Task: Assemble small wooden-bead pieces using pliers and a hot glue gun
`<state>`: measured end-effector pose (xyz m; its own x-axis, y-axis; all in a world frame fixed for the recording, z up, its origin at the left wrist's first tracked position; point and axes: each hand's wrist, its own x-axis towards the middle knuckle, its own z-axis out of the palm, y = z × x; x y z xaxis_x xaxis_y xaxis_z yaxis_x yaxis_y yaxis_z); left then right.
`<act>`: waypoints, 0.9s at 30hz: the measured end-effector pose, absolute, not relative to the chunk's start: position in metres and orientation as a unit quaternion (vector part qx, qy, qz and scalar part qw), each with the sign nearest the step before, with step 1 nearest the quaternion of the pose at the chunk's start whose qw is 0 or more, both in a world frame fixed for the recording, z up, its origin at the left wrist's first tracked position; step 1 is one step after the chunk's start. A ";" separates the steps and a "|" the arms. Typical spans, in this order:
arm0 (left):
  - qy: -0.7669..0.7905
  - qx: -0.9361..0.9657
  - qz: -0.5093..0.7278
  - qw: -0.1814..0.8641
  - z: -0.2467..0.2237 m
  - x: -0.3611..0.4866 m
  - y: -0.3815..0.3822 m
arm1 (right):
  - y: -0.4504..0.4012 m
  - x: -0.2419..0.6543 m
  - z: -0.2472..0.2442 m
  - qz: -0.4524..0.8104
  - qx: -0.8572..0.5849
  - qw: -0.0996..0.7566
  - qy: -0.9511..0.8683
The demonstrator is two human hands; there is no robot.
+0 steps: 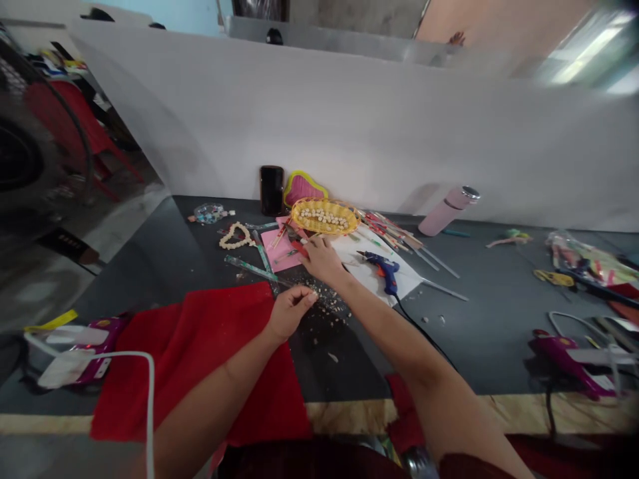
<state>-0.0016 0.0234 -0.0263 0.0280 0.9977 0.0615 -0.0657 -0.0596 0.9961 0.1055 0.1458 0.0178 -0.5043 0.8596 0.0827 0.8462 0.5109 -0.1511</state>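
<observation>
My left hand [293, 310] is closed in a pinch above the dark tabletop, with a tiny pale bit at its fingertips that is too small to name. Farther forward, my right hand [323, 259] has its fingers on a red-handled tool [299, 248] with a dark metal head, which lies over pink paper [279, 249]. Just beyond that hand is a yellow woven basket [298, 225] holding small pale round pieces [324, 218]. Crumbs and chips [327, 306] are scattered between my forearms. A blue glue gun [383, 269] rests on white paper [407, 276] to the right.
A red cloth [200, 359] covers the front left. Around the work are a beaded heart frame [235, 236], a phone [271, 191], thin sticks [394, 233], a pink bottle [448, 211] and a glue-gun cord [424, 336]. Purple devices with cables stand left [102, 339] and right [574, 366].
</observation>
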 end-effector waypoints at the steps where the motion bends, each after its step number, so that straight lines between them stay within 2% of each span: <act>1: 0.458 0.507 0.527 0.505 -0.026 -0.002 0.023 | 0.153 0.100 0.013 0.035 -0.517 0.072 -0.852; 8: 0.440 0.521 0.520 0.514 -0.017 -0.003 0.022 | 0.169 0.095 -0.004 0.031 -0.543 0.110 -0.832; 11: 0.434 0.516 0.515 0.530 -0.013 -0.004 0.021 | 0.165 0.115 0.008 0.049 -0.545 0.179 -0.817; 13: 0.435 0.511 0.509 0.539 -0.010 -0.004 0.020 | 0.153 0.135 0.017 0.137 -0.531 0.301 -0.780; 15: 0.437 0.506 0.504 0.547 -0.005 -0.004 0.019 | 0.131 0.156 0.023 0.293 -0.498 0.364 -0.730; 18: 0.434 0.504 0.495 0.558 -0.001 -0.003 0.018 | 0.087 0.180 0.021 0.548 -0.410 0.368 -0.630; 21: 0.434 0.505 0.487 0.565 -0.002 -0.002 0.019 | 0.053 0.194 0.008 0.679 -0.362 0.380 -0.513; 24: 0.437 0.499 0.492 0.564 -0.008 -0.002 0.021 | 0.040 0.204 -0.001 0.658 -0.368 0.408 -0.515; 27: 0.450 0.482 0.505 0.557 -0.014 -0.004 0.024 | 0.041 0.212 0.002 0.523 -0.397 0.376 -0.653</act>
